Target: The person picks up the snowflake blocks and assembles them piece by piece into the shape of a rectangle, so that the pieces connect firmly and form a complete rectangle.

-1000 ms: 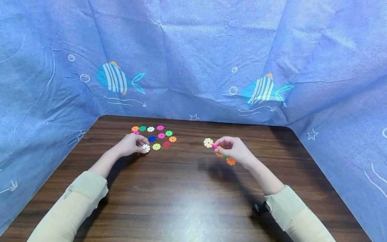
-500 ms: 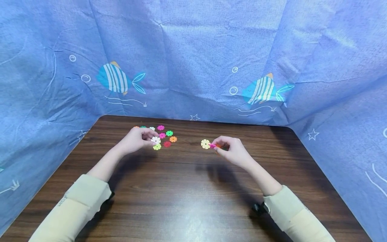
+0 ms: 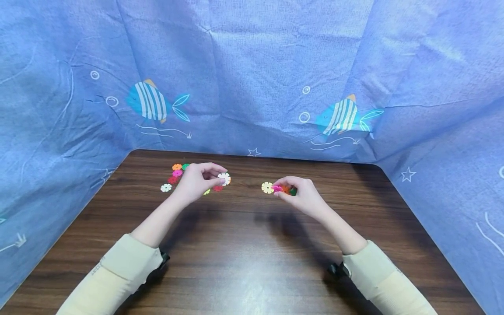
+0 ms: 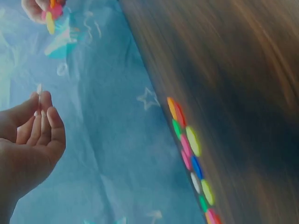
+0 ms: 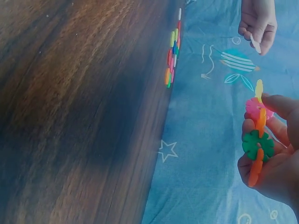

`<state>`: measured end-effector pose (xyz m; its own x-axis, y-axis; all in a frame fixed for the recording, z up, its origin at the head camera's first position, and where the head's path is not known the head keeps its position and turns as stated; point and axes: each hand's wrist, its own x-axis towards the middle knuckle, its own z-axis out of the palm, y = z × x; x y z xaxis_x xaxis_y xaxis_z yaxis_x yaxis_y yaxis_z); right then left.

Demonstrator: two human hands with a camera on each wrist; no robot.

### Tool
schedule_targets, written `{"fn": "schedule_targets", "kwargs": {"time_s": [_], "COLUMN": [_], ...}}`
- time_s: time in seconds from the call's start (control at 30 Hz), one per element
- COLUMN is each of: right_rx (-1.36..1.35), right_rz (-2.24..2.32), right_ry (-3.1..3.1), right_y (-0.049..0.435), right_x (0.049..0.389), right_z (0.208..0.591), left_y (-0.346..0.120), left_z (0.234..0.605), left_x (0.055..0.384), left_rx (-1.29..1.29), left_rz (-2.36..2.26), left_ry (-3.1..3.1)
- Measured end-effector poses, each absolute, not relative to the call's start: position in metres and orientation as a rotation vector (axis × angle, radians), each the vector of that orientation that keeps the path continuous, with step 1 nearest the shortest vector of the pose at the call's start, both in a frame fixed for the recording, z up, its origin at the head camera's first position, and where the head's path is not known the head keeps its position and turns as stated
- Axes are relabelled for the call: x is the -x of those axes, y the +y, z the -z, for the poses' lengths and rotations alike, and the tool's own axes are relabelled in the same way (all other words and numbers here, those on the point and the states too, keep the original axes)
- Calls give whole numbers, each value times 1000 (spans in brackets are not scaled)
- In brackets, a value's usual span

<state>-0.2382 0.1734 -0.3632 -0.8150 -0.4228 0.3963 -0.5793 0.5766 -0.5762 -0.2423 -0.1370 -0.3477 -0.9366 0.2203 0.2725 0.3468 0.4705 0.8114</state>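
- Head view, left hand (image 3: 197, 183): the thumb and fingers pinch 1 white disc (image 3: 224, 178) with a notched rim. The disc is raised above the counter (image 3: 252, 245), with a flat face toward the camera.
- Head view, right hand (image 3: 302, 193): the thumb and fingers grip a disc chain (image 3: 278, 189). The pale yellow disc (image 3: 267, 187) projects from the end nearest the left hand. The chain and the white disc are apart, facing each other.
- Head view, loose discs (image 3: 177, 173): these lie on the far left part of the counter, partly hidden by the left hand. Orange, green, pink, red and white units show to the left of the hand; yellow-green and red units show near its fingertips.
- Head view, surround: a blue cloth (image 3: 252, 78) with 2 striped fish prints hangs behind the counter.
- Left wrist view: the left hand holds the white disc edge-on at its fingertips. The right hand and chain appear in the upper left corner. The loose discs appear foreshortened near the counter edge.
- Right wrist view: 5 interlocked discs are visible in the chain. The pink disc (image 5: 252, 107) and green disc (image 5: 250, 148) show their faces; the pale yellow disc and 2 orange discs (image 5: 255, 172) appear nearly edge-on.
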Motion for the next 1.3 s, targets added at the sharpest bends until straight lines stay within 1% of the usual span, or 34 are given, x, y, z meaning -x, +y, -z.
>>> {"fn": "schedule_targets", "kwargs": {"time_s": [0.53,0.87,1.3], "right_rx": [-795,-807,-818], "right_rz": [-1087,-1149,-1118], "right_ry": [-2550,-2559,-2568], "right_y": [165,160,160], "right_x": [235,232,230], "right_z": [359,357,355], "left_y": [-90,-75,-67], "left_z": [359,368,368], "left_x": [230,224,216], "left_rx": [525,554,635], "left_rz": [1739,1649,1567], "left_ry": [-2287,-2289,-2232]}}
